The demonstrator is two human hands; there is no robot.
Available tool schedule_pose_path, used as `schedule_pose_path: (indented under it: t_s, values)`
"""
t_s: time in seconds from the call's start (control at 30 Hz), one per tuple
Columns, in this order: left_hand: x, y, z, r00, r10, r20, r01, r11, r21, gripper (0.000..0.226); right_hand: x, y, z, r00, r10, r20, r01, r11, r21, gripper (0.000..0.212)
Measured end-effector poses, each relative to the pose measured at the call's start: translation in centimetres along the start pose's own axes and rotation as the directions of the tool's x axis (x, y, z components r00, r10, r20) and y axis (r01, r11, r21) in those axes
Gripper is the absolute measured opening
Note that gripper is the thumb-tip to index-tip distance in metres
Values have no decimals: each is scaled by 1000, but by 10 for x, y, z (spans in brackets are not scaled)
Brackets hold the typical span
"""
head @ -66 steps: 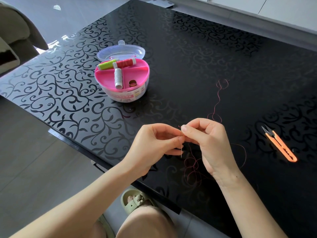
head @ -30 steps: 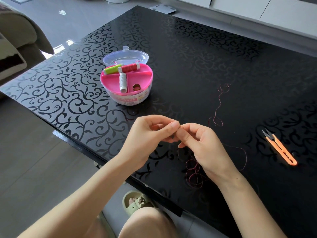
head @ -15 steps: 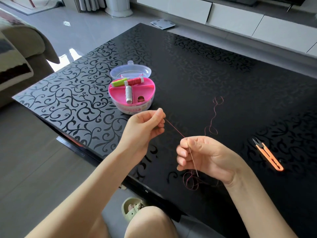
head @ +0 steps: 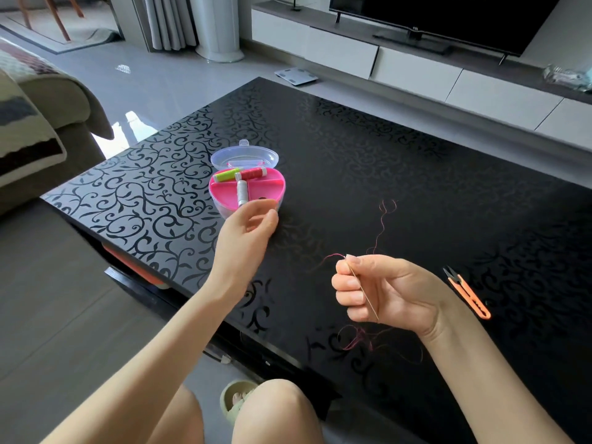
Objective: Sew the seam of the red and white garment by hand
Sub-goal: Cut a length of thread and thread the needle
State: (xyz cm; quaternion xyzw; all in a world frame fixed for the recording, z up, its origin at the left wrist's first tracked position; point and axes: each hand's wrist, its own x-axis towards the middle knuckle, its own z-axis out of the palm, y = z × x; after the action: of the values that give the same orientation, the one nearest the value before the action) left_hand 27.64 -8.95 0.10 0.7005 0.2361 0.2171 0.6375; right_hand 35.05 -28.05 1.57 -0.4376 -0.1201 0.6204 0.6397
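Right hand (head: 384,290) pinches thin metal needle (head: 363,290) with trailing red thread (head: 358,338), well right of and nearer than round pink sewing box (head: 276,186). Left hand (head: 246,233) just in front of the box, fingertips together; cannot tell if it holds anything.

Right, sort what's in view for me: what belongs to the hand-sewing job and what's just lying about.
For the job:
- needle, pinched in the right hand
- red thread trailing from it
- sewing kit with spools
- orange snips
The garment is not in view.

Lying about:
- bathroom scale on the floor
- television
- sofa throw
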Motion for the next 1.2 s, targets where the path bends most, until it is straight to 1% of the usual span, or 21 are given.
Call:
schedule_pose_path:
  t_s: [0.03, 0.1, 0.17, 0.2, 0.27, 0.3, 0.37, 0.57, 0.63, 0.7, 0.8, 0.83, 0.9, 0.93, 1.0, 1.03, 1.07, 1.1, 1.13, 1.17, 1.2]
  values:
    - [-4, 5, -2, 994, 106, 28, -106, 994, 9, 16, -1, -2, 3, 1000, 11, -22, -11, 1000, 16, 31]
    - [-15, 15, -1, 941, 265, 213, -268, 963, -14, 20, -3, -7, 8, 998, 27, -51, -25, 999, 40, 33]
    - [-27, 23, 4, 854, 313, 415, -320, 946, -55, 23, -5, -11, 14, 998, 34, -60, -31, 998, 54, 33]
    - [-30, 25, 7, 815, 327, 478, -341, 938, -62, 26, -7, -14, 17, 998, 33, -62, -29, 998, 63, 32]
    - [-33, 25, 11, 756, 393, 524, -450, 893, -21, 35, -9, -17, 21, 996, 27, -79, -18, 993, 116, 33]
    - [-33, 23, 12, 732, 434, 525, -516, 856, 12, 38, -11, -18, 24, 995, 21, -94, -6, 988, 155, 35]
    - [-32, 24, 15, 715, 493, 496, -591, 805, 50, 42, -13, -20, 29, 993, 20, -113, 8, 970, 243, 39]
    - [-35, 33, 22, 712, 617, 335, -678, 728, 99, 32, -18, -21, 45, 993, 39, -108, 16, 885, 465, 37]
    - [-34, 33, 25, 720, 633, 285, -682, 721, 121, 30, -17, -20, 48, 993, 39, -114, 23, 869, 495, 33]
    - [-34, 34, 27, 731, 627, 270, -671, 733, 116, 30, -17, -20, 51, 990, 26, -137, 45, 871, 489, 31]
    - [-32, 36, 27, 759, 596, 260, -630, 773, 68, 25, -16, -20, 56, 981, -7, -192, 99, 875, 473, 36]
    - [-31, 37, 27, 777, 575, 257, -603, 796, 43, 24, -17, -21, 59, 974, -16, -225, 119, 884, 451, 33]
    - [-30, 40, 28, 814, 522, 255, -536, 844, -13, 22, -19, -23, 65, 950, -41, -310, 152, 928, 342, 13]
    - [-29, 43, 28, 838, 481, 259, -485, 873, -50, 22, -20, -24, 68, 934, -56, -353, 162, 946, 280, 7]
    - [-27, 52, 28, 884, 386, 264, -366, 922, -124, 21, -24, -24, 70, 907, -94, -411, 174, 971, 162, 21]
    - [-24, 57, 27, 899, 357, 255, -334, 934, -130, 22, -27, -25, 70, 891, -120, -437, 180, 979, 98, 26]
    - [-22, 62, 25, 906, 342, 249, -322, 939, -119, 24, -30, -25, 70, 871, -155, -467, 180, 984, 8, 28]
    - [-20, 67, 23, 908, 333, 253, -316, 943, -108, 25, -32, -25, 69, 842, -207, -498, 164, 978, -128, 27]
    - [-17, 72, 22, 909, 323, 263, -308, 946, -98, 26, -35, -25, 68, 801, -274, -532, 118, 944, -309, 26]
    - [-16, 77, 20, 907, 315, 277, -303, 949, -87, 27, -37, -26, 68, 750, -369, -549, 64, 866, -495, 24]
    - [-15, 82, 19, 904, 309, 295, -301, 951, -76, 27, -39, -27, 67, 691, -477, -544, 20, 764, -645, 23]
